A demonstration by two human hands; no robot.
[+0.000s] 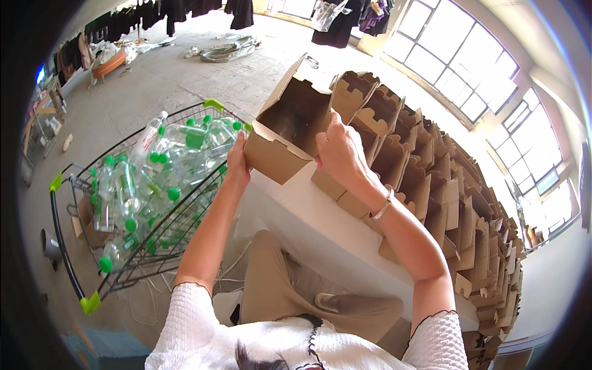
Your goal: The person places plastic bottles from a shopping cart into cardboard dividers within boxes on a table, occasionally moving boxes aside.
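Note:
Between my hands is a brown cardboard box [279,152], tilted so that its open top faces me and its dark inside shows. My left hand [238,161] grips its left side, fingers partly hidden behind the cardboard. At its right edge my right hand [341,151] is closed on the wall, with the thumb and a finger at the rim. To the left stands a black wire shopping cart [166,225] with green corner pieces, full of clear plastic bottles [126,185] with green caps. Close by my right hand are rows of open cardboard boxes [394,157].
The box rows run along a white table [370,229] and curve down to the right. My crossed legs [265,277] are below. Dark clothes [240,12] hang at the back. A grey-green sack [231,49] lies on the concrete floor. Large windows [456,49] line the right wall.

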